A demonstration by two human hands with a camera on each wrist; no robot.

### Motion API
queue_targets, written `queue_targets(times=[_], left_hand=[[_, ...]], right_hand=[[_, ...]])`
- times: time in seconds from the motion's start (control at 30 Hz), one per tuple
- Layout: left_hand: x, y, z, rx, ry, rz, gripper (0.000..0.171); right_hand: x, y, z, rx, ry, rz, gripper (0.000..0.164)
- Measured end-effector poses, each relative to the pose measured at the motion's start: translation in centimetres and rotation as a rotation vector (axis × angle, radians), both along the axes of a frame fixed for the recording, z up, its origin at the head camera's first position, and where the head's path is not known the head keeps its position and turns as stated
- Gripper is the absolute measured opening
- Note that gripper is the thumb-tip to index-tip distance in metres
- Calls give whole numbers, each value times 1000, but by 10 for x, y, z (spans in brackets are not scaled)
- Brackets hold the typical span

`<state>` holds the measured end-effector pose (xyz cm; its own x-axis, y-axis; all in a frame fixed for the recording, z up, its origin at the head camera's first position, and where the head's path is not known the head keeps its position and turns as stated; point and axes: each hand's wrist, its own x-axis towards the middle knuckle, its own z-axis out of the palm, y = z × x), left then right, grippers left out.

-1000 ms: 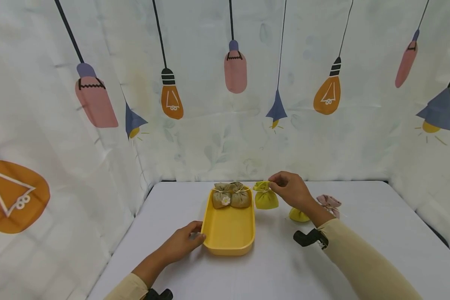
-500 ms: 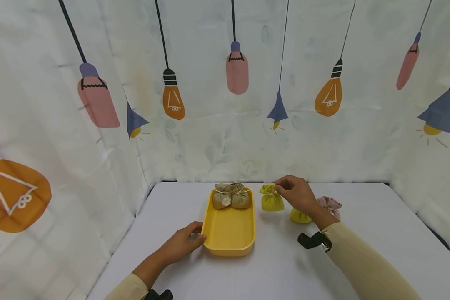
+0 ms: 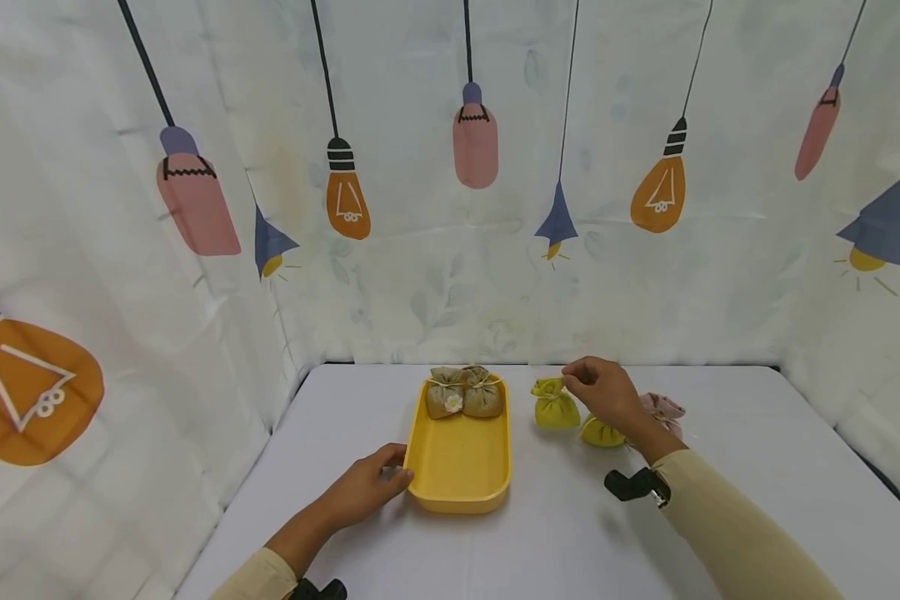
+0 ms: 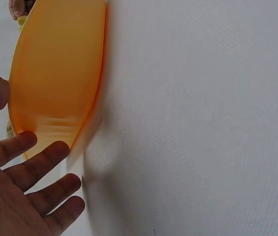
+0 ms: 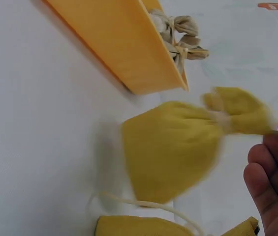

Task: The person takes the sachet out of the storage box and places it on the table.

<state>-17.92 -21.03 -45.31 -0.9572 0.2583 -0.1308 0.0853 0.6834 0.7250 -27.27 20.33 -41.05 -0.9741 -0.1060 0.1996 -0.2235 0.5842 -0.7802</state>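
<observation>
My right hand (image 3: 606,394) pinches the gathered top of a yellow drawstring pouch (image 3: 557,406). It hangs a little above the table to the right of the tray, blurred in the right wrist view (image 5: 173,152). A second yellow pouch (image 3: 602,432) lies close by, partly behind my right wrist. A pink pouch (image 3: 662,410) is farther right, partly covered by the forearm. My left hand (image 3: 365,490) rests against the left side of a yellow tray (image 3: 457,505), thumb at the rim and fingers loosely spread along the wall. Two beige pouches (image 3: 482,400) sit in its far end.
A white cloth covers the table (image 3: 555,542). Behind it hangs a pale curtain (image 3: 412,283) printed with lamps and bulbs, close to the far edge. A loose pale cord (image 5: 143,202) trails beside the second yellow pouch.
My right hand has moved right and slightly nearer, carrying the yellow pouch away from the tray toward the other yellow one. The left hand and the tray have stayed put.
</observation>
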Motion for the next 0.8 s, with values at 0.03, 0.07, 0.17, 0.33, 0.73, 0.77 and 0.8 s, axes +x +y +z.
queue_targets(times=[0.03,0.07,0.17,0.33,0.73,0.77,0.8], left_hand=[[0,0,0,1,0,0,54],[0,0,0,1,-2,1,54],[0,0,0,5,-4,1,54],[-1,0,0,4,-9,0,53],[0,-1,1,7,-5,-11,54],[0,-1,1,8,-4,-12,53],[0,-1,0,9,-4,-11,53]], right_hand=[[0,0,0,-7,-1,-1,18],[0,1,0,-20,-1,-1,18],[0,1,1,-45,-9,-2,18],[2,-3,4,-35,-18,1,18],[0,-23,12,26,5,53,23],[-1,-25,12,29,5,62,25],[-2,-26,12,30,0,69,26]])
